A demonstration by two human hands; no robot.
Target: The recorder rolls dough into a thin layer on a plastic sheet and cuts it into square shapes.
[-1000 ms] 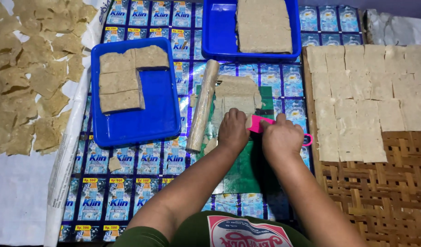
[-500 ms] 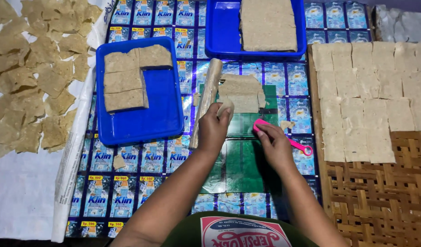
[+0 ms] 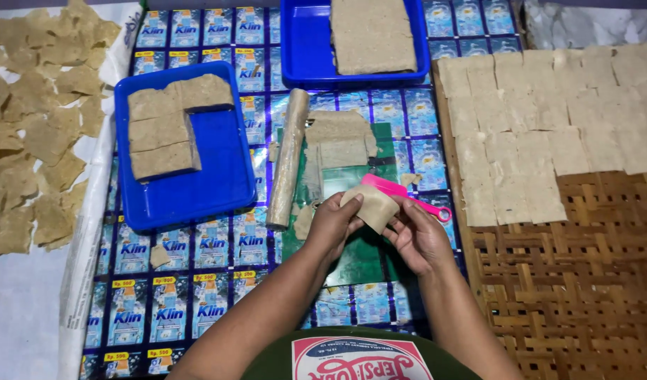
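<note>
You held a thin tan dough square [image 3: 371,206] between both hands over the green board [image 3: 351,246], your left hand [image 3: 330,226] and right hand [image 3: 416,238] each pinching an edge, the pink knife [image 3: 401,191] just beyond and the rolling pin [image 3: 288,158] lying to the left.

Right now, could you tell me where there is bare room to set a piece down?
The woven tray is bare below its rows of cut squares. The near blue tray is free right of its slabs. It is crowded around the rolling pin.
</note>
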